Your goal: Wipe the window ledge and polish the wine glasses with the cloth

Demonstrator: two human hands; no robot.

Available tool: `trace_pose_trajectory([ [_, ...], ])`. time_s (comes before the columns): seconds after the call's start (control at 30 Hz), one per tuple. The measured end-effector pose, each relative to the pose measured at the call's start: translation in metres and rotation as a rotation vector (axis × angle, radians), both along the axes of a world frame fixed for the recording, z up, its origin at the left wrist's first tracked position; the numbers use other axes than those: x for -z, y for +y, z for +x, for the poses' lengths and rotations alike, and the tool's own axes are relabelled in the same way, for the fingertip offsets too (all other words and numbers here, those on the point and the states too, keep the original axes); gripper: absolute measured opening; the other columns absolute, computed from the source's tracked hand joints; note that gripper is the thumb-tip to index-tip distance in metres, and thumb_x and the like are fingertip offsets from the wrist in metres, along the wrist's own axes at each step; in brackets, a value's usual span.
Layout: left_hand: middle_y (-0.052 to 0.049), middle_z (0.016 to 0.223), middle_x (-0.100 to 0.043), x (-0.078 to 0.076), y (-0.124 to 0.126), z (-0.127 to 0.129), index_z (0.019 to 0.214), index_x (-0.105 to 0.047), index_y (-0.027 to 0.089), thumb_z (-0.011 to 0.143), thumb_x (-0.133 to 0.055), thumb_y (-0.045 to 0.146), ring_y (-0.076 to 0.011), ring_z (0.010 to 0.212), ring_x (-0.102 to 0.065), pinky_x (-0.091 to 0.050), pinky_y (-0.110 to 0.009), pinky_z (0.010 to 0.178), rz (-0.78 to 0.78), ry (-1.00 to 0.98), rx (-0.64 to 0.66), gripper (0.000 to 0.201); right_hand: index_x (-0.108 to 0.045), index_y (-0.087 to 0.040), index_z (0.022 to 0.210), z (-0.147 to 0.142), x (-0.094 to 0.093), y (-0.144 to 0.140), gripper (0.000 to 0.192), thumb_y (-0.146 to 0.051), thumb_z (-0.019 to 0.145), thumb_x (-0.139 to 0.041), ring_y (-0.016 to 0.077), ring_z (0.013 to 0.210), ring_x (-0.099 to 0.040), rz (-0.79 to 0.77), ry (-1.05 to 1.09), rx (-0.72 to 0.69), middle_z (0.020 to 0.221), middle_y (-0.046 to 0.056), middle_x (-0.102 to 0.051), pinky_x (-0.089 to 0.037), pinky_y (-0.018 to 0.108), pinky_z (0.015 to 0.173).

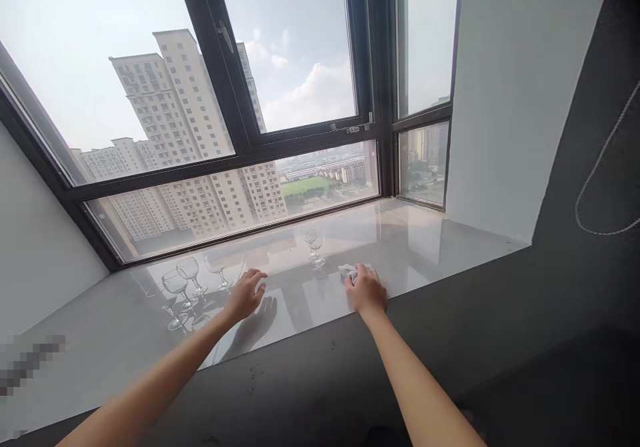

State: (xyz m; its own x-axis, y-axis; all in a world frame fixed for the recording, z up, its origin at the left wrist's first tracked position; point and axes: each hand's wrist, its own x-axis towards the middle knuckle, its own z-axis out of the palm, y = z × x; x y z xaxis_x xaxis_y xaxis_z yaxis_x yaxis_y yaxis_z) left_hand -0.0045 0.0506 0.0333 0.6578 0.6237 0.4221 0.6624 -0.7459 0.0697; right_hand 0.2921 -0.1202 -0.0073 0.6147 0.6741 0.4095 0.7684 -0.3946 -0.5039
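Note:
Over the glossy window sill [320,307], my left hand [247,294] is raised with its fingers apart and nothing in it. Its reflection shows on the sill below. Just left of it stands a stemmed glass [219,267], with several more clear stemmed glasses [176,282] grouped farther left. My right hand [369,289] is closed around a white cloth [347,272] near the sill's front edge; part of the cloth is hidden by the fingers. Between and beyond my hands, a stemmed glass [314,239] stands upright, with what may be another right behind it.
Dark-framed windows [240,140] rise behind the sill, with a handle [226,36] on one sash. A white wall [505,100] closes the right end. A looped cord [580,200] hangs at far right. The sill's front edge drops to a dark wall face.

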Motion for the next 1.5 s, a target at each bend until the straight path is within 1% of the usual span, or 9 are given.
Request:
trace_pose_trajectory([
  [0.17, -0.010, 0.130, -0.051, 0.009, -0.013, 0.081, 0.122, -0.059, 0.023, 0.091, -0.039, 0.028, -0.0251, 0.120, -0.047, -0.039, -0.043, 0.102, -0.107, 0.091, 0.168, 0.037, -0.054, -0.018, 0.109, -0.001, -0.002, -0.001, 0.025, -0.031, 0.089, -0.047, 0.0218, 0.101, -0.051, 0.018, -0.009, 0.008, 0.108, 0.009, -0.062, -0.036, 0.030, 0.078],
  [0.37, -0.009, 0.142, -0.042, 0.015, -0.004, 0.146, 0.135, -0.050, 0.030, 0.092, -0.038, 0.037, -0.0280, 0.130, -0.040, -0.034, -0.046, 0.106, -0.246, 0.172, 0.052, 0.045, -0.054, -0.019, 0.110, -0.001, -0.003, 0.000, 0.025, -0.031, 0.088, -0.047, 0.0219, 0.102, -0.051, 0.016, -0.005, 0.016, 0.108, 0.009, -0.062, -0.037, 0.031, 0.080],
  [0.5, -0.006, 0.145, -0.041, 0.021, 0.000, 0.167, 0.133, -0.051, 0.038, 0.091, -0.040, 0.047, -0.0307, 0.134, -0.035, -0.023, -0.055, 0.109, -0.220, 0.207, 0.001, 0.044, -0.053, -0.019, 0.111, -0.001, -0.002, 0.002, 0.026, -0.031, 0.088, -0.048, 0.0221, 0.103, -0.051, 0.019, 0.009, 0.021, 0.109, 0.009, -0.061, -0.037, 0.031, 0.082],
  [0.6, -0.006, 0.146, -0.040, 0.023, 0.001, 0.176, 0.129, -0.054, 0.037, 0.090, -0.041, 0.051, -0.0316, 0.135, -0.032, -0.015, -0.057, 0.110, -0.174, 0.192, -0.020, 0.044, -0.053, -0.020, 0.110, 0.000, -0.001, 0.003, 0.026, -0.031, 0.087, -0.049, 0.0226, 0.102, -0.051, 0.041, 0.005, 0.023, 0.106, 0.009, -0.061, -0.037, 0.032, 0.081],
  [0.77, -0.003, 0.148, -0.040, 0.023, 0.003, 0.180, 0.132, -0.052, 0.036, 0.090, -0.039, 0.052, -0.0307, 0.135, -0.031, -0.017, -0.055, 0.110, -0.190, 0.197, 0.046, 0.047, -0.053, -0.020, 0.108, 0.000, 0.001, 0.003, 0.025, -0.030, 0.086, -0.049, 0.0228, 0.100, -0.051, 0.066, -0.005, 0.025, 0.104, 0.009, -0.062, -0.038, 0.032, 0.079],
  [0.93, 0.001, 0.142, -0.049, 0.019, -0.002, 0.167, 0.129, -0.056, 0.036, 0.089, -0.041, 0.052, -0.0323, 0.133, -0.031, -0.023, -0.049, 0.108, -0.191, 0.150, 0.090, 0.046, -0.053, -0.020, 0.110, -0.001, 0.000, 0.001, 0.025, -0.031, 0.088, -0.047, 0.0217, 0.100, -0.051, 0.055, -0.001, 0.011, 0.105, 0.008, -0.062, -0.038, 0.031, 0.078],
  [1.1, 0.000, 0.130, -0.058, 0.011, -0.010, 0.133, 0.122, -0.063, 0.035, 0.088, -0.042, 0.045, -0.0316, 0.120, -0.041, -0.033, -0.046, 0.099, -0.191, 0.148, 0.145, 0.041, -0.055, -0.020, 0.109, -0.002, -0.002, -0.002, 0.024, -0.031, 0.088, -0.047, 0.0215, 0.101, -0.052, 0.024, -0.006, 0.016, 0.107, 0.008, -0.063, -0.037, 0.030, 0.078],
  [1.23, -0.002, 0.116, -0.063, 0.005, -0.017, 0.088, 0.117, -0.066, 0.035, 0.087, -0.045, 0.043, -0.0294, 0.110, -0.045, -0.037, -0.044, 0.093, -0.182, 0.149, 0.122, 0.038, -0.055, -0.019, 0.111, -0.002, 0.000, -0.003, 0.027, -0.031, 0.088, -0.047, 0.0224, 0.101, -0.053, 0.020, -0.024, 0.012, 0.107, 0.009, -0.064, -0.037, 0.031, 0.079],
  [1.5, -0.005, 0.101, -0.065, 0.000, -0.029, -0.028, 0.111, -0.068, 0.032, 0.083, -0.052, 0.036, -0.0268, 0.106, -0.047, -0.037, -0.042, 0.093, -0.077, 0.161, -0.022, 0.032, -0.055, -0.019, 0.113, 0.001, 0.007, 0.001, 0.031, -0.033, 0.088, -0.044, 0.0243, 0.101, -0.054, -0.011, -0.076, 0.015, 0.108, 0.009, -0.064, -0.039, 0.032, 0.075],
])
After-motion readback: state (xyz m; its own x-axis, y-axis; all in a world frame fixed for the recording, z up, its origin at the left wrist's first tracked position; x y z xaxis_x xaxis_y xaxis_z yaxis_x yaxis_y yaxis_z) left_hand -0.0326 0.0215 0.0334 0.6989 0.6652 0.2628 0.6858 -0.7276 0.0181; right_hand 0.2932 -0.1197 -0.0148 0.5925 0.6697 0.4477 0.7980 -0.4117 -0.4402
